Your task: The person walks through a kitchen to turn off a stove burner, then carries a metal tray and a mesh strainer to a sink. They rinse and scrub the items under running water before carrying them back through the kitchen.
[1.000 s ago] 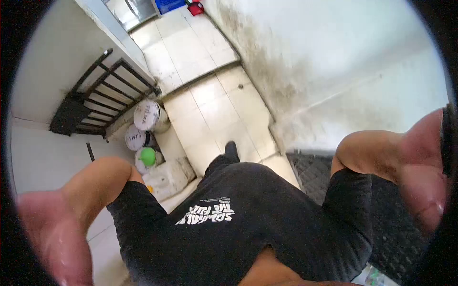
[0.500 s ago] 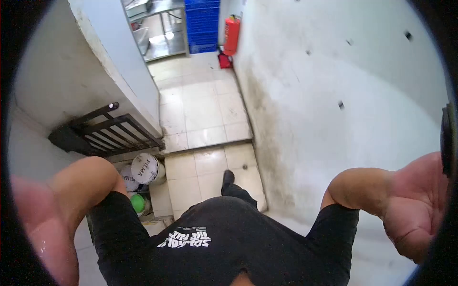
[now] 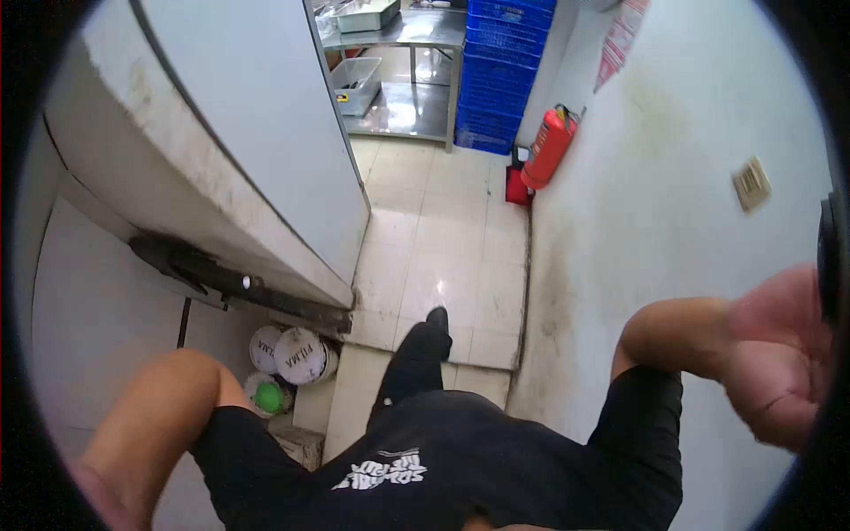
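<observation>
My right hand (image 3: 779,358) is raised at the right edge, its palm partly in view. Its fingers run out of the picture beside a dark object (image 3: 830,257) at the rim, and I cannot make out whether they hold anything. At the bottom left only the base of my left hand (image 3: 111,496) shows, blurred, with its fingers outside the view. Both elbows are bent out to the sides of my black shirt (image 3: 460,451). One foot in a black shoe (image 3: 438,319) is on the raised tiled floor (image 3: 425,239).
White lidded buckets (image 3: 301,356) stand at the lower left below a dark metal bar (image 3: 266,296). Ahead are a steel table (image 3: 425,31), stacked blue crates (image 3: 500,71) and a red fire extinguisher (image 3: 551,146). A wall (image 3: 637,203) runs along the right; a floor step (image 3: 443,358) crosses the passage.
I have moved forward, and a foot is now up on the step. The table, crates and extinguisher look closer. My left hand has dropped mostly out of view; the right stays raised.
</observation>
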`<state>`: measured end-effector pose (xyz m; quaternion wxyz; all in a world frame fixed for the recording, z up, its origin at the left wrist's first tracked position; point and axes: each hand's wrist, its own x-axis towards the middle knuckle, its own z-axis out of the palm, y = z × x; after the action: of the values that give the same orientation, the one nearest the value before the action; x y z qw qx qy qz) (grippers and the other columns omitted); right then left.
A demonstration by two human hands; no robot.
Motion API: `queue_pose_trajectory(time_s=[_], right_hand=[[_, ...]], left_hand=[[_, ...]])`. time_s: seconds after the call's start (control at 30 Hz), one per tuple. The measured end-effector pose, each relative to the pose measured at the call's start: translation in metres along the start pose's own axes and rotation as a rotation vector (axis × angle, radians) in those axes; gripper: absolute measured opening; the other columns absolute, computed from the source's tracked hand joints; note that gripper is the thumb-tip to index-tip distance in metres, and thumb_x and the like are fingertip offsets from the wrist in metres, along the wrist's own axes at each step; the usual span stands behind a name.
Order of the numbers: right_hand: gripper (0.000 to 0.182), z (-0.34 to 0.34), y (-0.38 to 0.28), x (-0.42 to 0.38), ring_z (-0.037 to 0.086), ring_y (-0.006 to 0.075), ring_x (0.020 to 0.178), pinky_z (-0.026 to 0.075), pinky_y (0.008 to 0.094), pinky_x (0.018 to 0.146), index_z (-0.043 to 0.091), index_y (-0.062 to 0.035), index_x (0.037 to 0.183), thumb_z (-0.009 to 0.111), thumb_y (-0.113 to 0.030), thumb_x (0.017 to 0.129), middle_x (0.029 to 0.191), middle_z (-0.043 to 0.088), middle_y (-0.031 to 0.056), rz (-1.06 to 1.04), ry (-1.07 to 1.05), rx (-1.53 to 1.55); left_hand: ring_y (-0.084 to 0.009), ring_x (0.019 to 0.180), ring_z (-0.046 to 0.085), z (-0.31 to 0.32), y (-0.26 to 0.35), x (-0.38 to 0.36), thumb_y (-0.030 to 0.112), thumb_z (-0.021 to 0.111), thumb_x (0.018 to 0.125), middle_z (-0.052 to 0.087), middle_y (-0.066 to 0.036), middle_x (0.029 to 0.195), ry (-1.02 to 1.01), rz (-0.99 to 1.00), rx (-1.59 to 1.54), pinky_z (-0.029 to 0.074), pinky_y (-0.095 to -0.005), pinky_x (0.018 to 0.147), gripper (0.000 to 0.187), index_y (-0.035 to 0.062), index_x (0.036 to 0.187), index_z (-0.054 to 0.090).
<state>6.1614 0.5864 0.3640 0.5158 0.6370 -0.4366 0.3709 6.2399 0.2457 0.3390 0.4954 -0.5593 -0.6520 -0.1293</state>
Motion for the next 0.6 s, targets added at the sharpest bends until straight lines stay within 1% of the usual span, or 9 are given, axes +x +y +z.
queue_pose_trajectory(time_s=[0.17,0.23,0.37,0.6], right_hand=[[0.022,0.016,0.178,0.003,0.057,0.0210,0.079,0.049,0.0349,0.074,0.054,-0.0008,0.104,0.043,-0.015,0.091,0.091,0.057,0.0134,-0.028,-0.001,-0.003],[0.022,0.012,0.226,0.014,0.057,0.0207,0.078,0.049,0.0345,0.073,0.053,-0.0009,0.103,0.042,-0.016,0.091,0.091,0.057,0.0132,-0.037,-0.007,-0.025],[0.023,-0.007,0.305,0.013,0.056,0.0201,0.077,0.049,0.0336,0.072,0.053,-0.0012,0.103,0.041,-0.017,0.092,0.090,0.056,0.0127,-0.017,-0.007,-0.068],[0.024,-0.017,0.474,-0.057,0.056,0.0191,0.075,0.049,0.0321,0.070,0.052,-0.0016,0.103,0.039,-0.020,0.094,0.089,0.056,0.0118,-0.008,0.034,-0.074]], left_hand=[[-0.0162,0.097,0.058,0.029,-0.176,0.006,0.019,0.049,0.088,0.060,-0.013,0.109,-0.007,-0.007,0.021,0.045,-0.0315,0.086,0.030,0.0005,0.110,0.058],[-0.0161,0.097,0.057,0.040,-0.231,0.017,0.019,0.049,0.088,0.060,-0.012,0.109,0.006,0.013,0.018,0.045,-0.0315,0.086,0.030,0.0005,0.110,0.058],[-0.0158,0.097,0.057,0.079,-0.321,0.036,0.018,0.049,0.088,0.060,-0.012,0.110,0.009,0.023,-0.020,0.044,-0.0313,0.086,0.030,0.0006,0.111,0.058],[-0.0154,0.098,0.057,0.173,-0.480,0.022,0.017,0.048,0.087,0.059,-0.012,0.110,-0.040,0.044,-0.001,0.044,-0.0310,0.086,0.030,0.0007,0.111,0.057]])
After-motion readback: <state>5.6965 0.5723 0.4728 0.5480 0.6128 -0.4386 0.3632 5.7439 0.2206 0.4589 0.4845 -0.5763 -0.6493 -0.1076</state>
